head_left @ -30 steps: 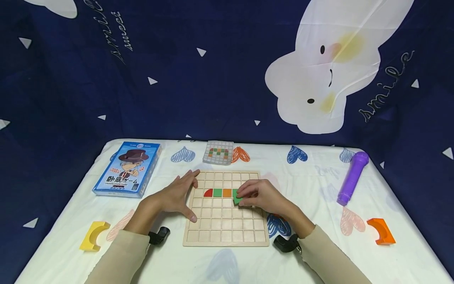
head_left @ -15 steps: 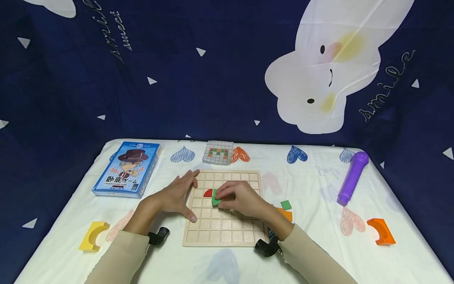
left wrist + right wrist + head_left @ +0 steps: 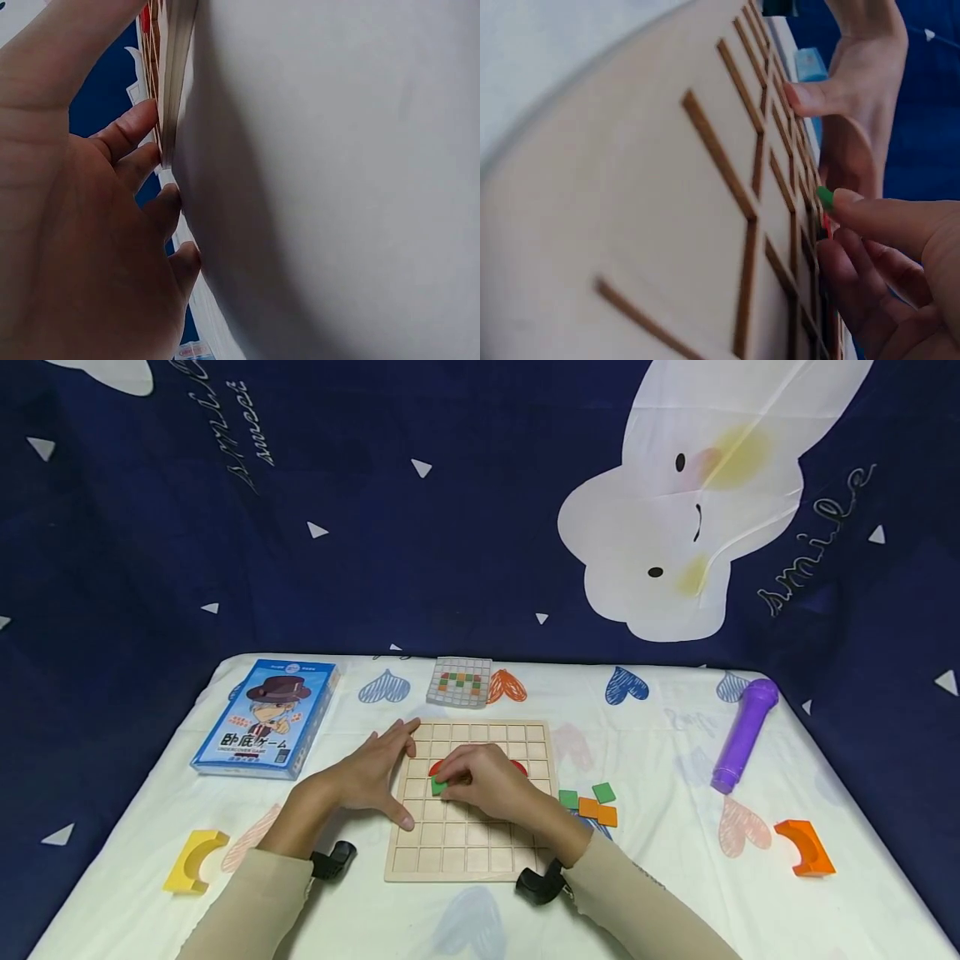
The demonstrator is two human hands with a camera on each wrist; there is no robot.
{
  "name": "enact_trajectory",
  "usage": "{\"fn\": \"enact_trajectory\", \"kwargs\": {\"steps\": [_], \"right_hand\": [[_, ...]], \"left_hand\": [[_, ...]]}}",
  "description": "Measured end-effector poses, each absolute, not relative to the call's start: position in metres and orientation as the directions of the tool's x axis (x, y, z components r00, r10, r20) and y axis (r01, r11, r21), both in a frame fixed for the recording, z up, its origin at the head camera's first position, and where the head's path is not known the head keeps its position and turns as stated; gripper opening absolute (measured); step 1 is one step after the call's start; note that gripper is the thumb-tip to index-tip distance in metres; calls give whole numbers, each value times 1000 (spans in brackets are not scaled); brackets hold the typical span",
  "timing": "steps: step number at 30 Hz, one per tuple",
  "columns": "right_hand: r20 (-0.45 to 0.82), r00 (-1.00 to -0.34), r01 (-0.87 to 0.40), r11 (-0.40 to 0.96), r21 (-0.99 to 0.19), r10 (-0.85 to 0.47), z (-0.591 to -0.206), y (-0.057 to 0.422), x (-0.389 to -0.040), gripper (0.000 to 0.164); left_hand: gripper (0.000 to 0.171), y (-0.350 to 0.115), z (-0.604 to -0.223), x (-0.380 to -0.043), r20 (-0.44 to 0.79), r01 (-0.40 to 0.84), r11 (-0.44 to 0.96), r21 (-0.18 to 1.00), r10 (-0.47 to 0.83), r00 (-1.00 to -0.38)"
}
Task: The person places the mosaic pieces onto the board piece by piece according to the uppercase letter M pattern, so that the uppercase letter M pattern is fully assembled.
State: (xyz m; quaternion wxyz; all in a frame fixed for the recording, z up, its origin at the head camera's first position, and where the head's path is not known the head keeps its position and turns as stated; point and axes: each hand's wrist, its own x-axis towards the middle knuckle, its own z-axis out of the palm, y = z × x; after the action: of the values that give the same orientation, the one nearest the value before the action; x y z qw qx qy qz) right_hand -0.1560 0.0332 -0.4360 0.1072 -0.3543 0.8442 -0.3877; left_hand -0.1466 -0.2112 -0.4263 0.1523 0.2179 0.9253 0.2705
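Observation:
A wooden grid board (image 3: 465, 860) lies flat on the cloth. My left hand (image 3: 363, 777) rests along its left edge, thumb and fingers spread apart. Over the grid, my right hand (image 3: 487, 783) pinches a small green square tile (image 3: 438, 787) between thumb and fingers, at a cell just below a red quarter-round tile (image 3: 434, 767). Another red tile (image 3: 520, 767) shows past the knuckles; the row between is hidden by the hand. In the right wrist view the green tile (image 3: 825, 197) sits at the thumb tip, close to the board.
Loose green tiles (image 3: 603, 792) and orange tiles (image 3: 588, 807) lie right of the board. A gridded pattern card (image 3: 459, 685) lies behind it. Farther out are a blue game box (image 3: 266, 718), a purple tube (image 3: 745, 735), a yellow arch block (image 3: 183, 862) and an orange arch block (image 3: 813, 846).
My right hand has moved left across the grid, from the row's right part to below the left red tile. The loose tiles on the right have come into view. The left hand stays put.

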Motion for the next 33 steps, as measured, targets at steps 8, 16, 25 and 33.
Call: {"fn": "enact_trajectory", "kwargs": {"steps": [8, 16, 25, 33], "right_hand": [[83, -730, -535, 492, -687, -678, -437, 29, -153, 12], [95, -729, -563, 516, -646, -678, -436, 24, -150, 11], [101, -733, -578, 537, -614, -672, -437, 23, -149, 8], [101, -717, -600, 537, -593, -689, -435, 23, -149, 9]], "left_hand": [[93, -210, -426, -147, -165, 318, 751, 578, 489, -856], [93, -211, -429, -147, -171, 306, 757, 577, 479, -861], [92, -211, -429, -147, -164, 316, 750, 581, 488, -857], [98, -211, -428, -148, -160, 318, 750, 579, 487, -858]]}}
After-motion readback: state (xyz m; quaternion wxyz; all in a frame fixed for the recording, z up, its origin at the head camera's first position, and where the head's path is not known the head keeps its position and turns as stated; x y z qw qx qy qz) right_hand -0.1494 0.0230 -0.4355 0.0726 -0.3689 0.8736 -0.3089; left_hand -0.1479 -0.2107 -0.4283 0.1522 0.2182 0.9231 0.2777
